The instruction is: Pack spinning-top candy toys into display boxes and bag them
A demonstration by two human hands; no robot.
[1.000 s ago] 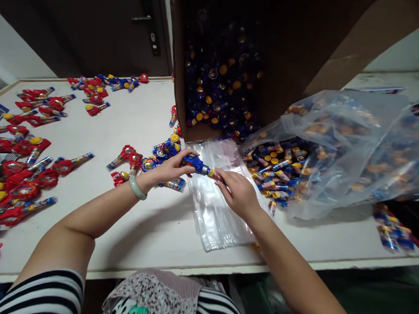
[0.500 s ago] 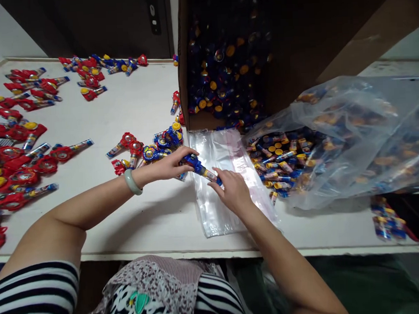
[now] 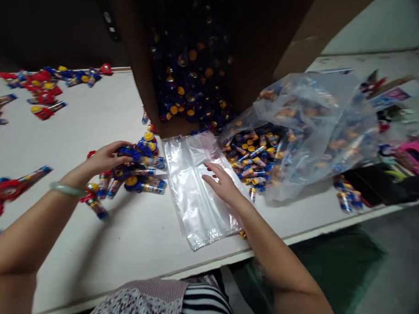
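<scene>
My left hand (image 3: 108, 159), with a pale bangle on its wrist, has its fingers curled round a blue toy (image 3: 129, 153) at the pile left of the plastic bags. Part of that toy is hidden by the fingers. Around it lie several blue and red toys with clear candy-like tubes (image 3: 152, 185) attached. Over the stack of clear plastic bags (image 3: 197, 212) my right hand (image 3: 222, 181) hovers with fingers apart, holding nothing. To its right, loose small tubes with yellow caps (image 3: 256, 162) spill from a large translucent bag (image 3: 297, 112).
A deep cardboard box (image 3: 141, 72) full of blue and yellow toy parts stands behind the bags. Red toys (image 3: 11, 189) lie at the left, more along the back edge. A dark phone-like object (image 3: 363, 183) and a pink item (image 3: 415, 154) are at the right.
My left hand has carried the blue toy left to the pile. My right hand has let go of its tube and opened. The view has turned right.
</scene>
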